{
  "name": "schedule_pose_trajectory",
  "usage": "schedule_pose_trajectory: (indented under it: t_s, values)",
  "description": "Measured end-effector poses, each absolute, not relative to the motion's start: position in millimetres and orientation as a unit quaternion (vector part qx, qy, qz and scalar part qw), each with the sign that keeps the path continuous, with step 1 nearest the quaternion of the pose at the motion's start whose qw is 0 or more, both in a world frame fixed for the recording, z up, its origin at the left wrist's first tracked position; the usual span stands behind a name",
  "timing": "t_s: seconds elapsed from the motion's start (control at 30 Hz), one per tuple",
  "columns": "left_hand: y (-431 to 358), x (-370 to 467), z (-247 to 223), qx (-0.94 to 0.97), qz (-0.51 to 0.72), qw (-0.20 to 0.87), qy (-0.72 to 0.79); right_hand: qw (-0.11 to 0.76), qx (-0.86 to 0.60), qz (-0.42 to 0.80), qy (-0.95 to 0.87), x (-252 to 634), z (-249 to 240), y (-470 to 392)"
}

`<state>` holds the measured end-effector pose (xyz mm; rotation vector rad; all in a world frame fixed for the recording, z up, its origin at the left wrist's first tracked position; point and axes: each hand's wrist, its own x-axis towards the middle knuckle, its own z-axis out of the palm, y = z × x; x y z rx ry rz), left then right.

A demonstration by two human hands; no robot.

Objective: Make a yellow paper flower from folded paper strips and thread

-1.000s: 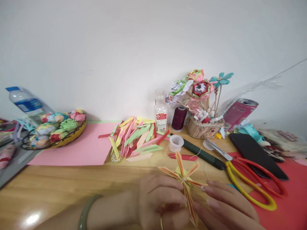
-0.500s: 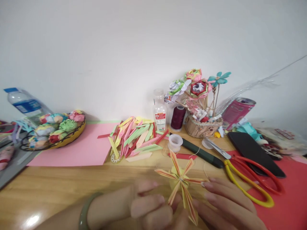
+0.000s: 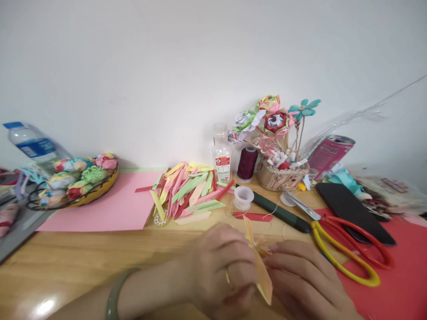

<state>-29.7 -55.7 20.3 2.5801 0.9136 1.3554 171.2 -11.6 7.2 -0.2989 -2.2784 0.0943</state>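
Note:
Between my two hands is a paper flower (image 3: 263,275) with folded yellow and orange petals, largely covered by my fingers. My left hand (image 3: 223,266), with a ring on one finger and a green bangle at the wrist, is curled around the flower's left side. Against its right side press the bent fingers of my right hand (image 3: 302,278). One petal sticks up toward the table's back and another points down between the hands. A thin thread and a red paper strip (image 3: 251,216) lie just behind the flower.
Behind are folded paper strips (image 3: 190,191), a small white spool (image 3: 243,198), a dark green tool handle (image 3: 282,213), a glass bottle (image 3: 222,155) and maroon thread (image 3: 247,164). Scissors (image 3: 350,249) and a black phone (image 3: 353,213) lie right. A basket of paper roses (image 3: 113,180) stands left.
My left hand has moved up and over the left petals, closing on them. The flower has turned from facing me to edge-on, and my right fingers have drawn in against it.

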Motion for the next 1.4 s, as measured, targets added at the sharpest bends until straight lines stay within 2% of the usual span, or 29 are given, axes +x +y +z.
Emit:
schedule_pose_trajectory:
  t_s: [0.03, 0.1, 0.27, 0.4, 0.53, 0.67, 0.83, 1.13, 1.4]
  values:
    - [-52.1, -25.5, 23.7, 0.833, 0.465, 0.062, 0.295, 0.416, -0.104, 0.067, -0.901, 166.6, 6.7, -8.2]
    - [-47.0, -23.0, 30.8, 0.817, 0.434, 0.171, 0.337, 0.418, -0.097, 0.164, -0.888, 157.2, 6.9, -3.7]
    - [-41.8, -29.9, 35.7, 0.628, 0.384, 0.524, 0.428, 0.363, -0.195, 0.420, -0.809, 147.8, 9.8, -3.9]
    - [-38.0, -29.9, 30.7, 0.513, 0.385, 0.642, 0.420, 0.307, -0.304, 0.524, -0.734, 150.5, 9.2, -3.4]
    - [-36.0, -26.7, 30.1, 0.452, 0.373, 0.673, 0.451, 0.294, -0.330, 0.617, -0.651, 149.3, 8.0, -0.8]
    - [-35.7, -23.6, 29.1, 0.413, 0.406, 0.658, 0.482, 0.264, -0.336, 0.670, -0.607, 146.7, 13.4, 1.9]
    - [-33.8, -22.6, 24.6, 0.369, 0.455, 0.664, 0.465, 0.265, -0.366, 0.641, -0.620, 143.5, 25.9, 2.0]
    - [-34.2, -22.7, 22.7, 0.380, 0.431, 0.668, 0.473, 0.256, -0.351, 0.643, -0.631, 143.3, 14.0, 5.6]
    - [-33.8, -19.8, 20.3, 0.384, 0.424, 0.653, 0.496, 0.239, -0.364, 0.583, -0.686, 140.3, 11.0, 4.4]
